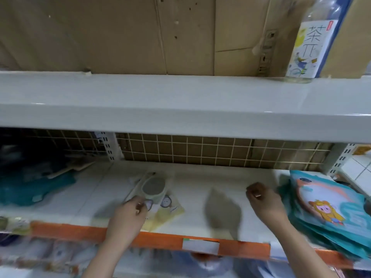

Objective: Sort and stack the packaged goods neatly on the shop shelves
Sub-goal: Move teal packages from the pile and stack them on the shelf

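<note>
Pinching a pale yellow packet (170, 212), left hand (128, 217) works the white shelf (200, 183); right hand (265, 203) curls empty, teal packets (329, 213) at three o'clock, bottle (307, 43) at one o'clock above.

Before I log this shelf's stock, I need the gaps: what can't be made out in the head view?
- Dark teal goods at far left: motion blur and shelf shadow hide what they are.
- Stack of teal cartoon packets: cut off by the right edge, so no count.
- Left hand on the pale yellow packet: blur hides the fingers' grip.
- Right hand: blur hides whether it touches the stack.
</note>
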